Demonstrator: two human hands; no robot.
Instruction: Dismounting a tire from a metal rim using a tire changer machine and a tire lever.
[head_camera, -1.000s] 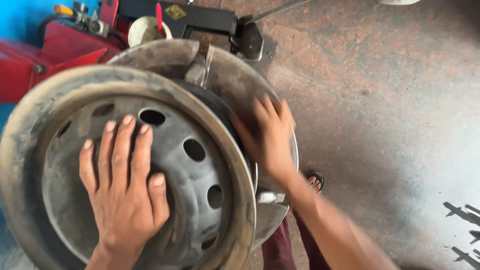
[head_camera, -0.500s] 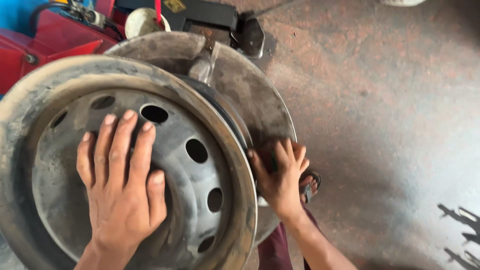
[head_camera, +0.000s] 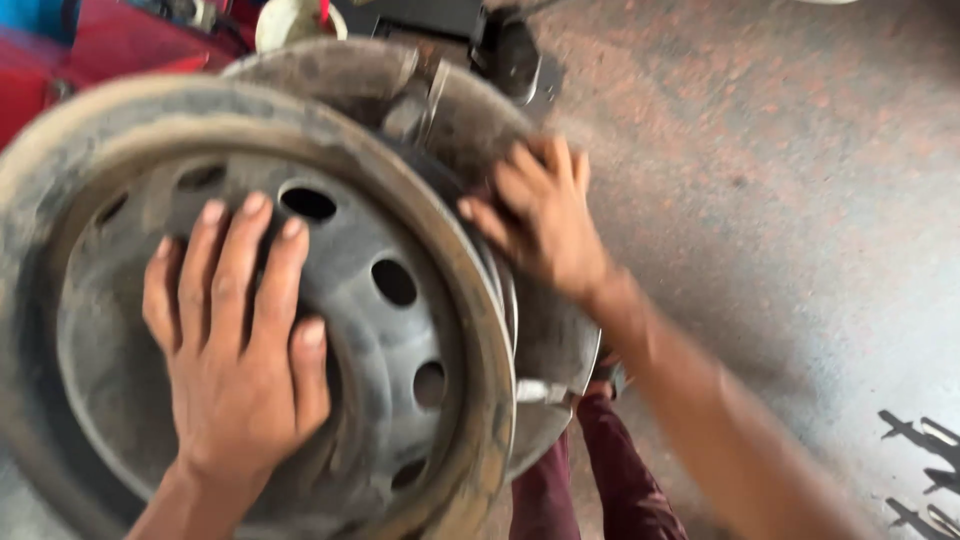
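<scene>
- I see a dusty grey steel wheel rim filling the left half of the head view, its disc face with round vent holes turned up toward the camera.
- My left hand lies flat on the disc face, palm down, fingers spread a little and pointing up toward the vent holes; the thumb rests beside the rim's centre. It grips nothing, only presses on the metal.
- My right hand is on the far side of the wheel, laid over the back flange behind the front lip. Its fingers are loosely spread and curled against the metal; motion blur keeps me from telling whether they hook the edge.
- So the rim sits between my two hands, under the left and against the right.
- Maroon trouser legs show below the rim, on a stained concrete floor.
- A red machine and a dark tool lie beyond the wheel's upper edge.
</scene>
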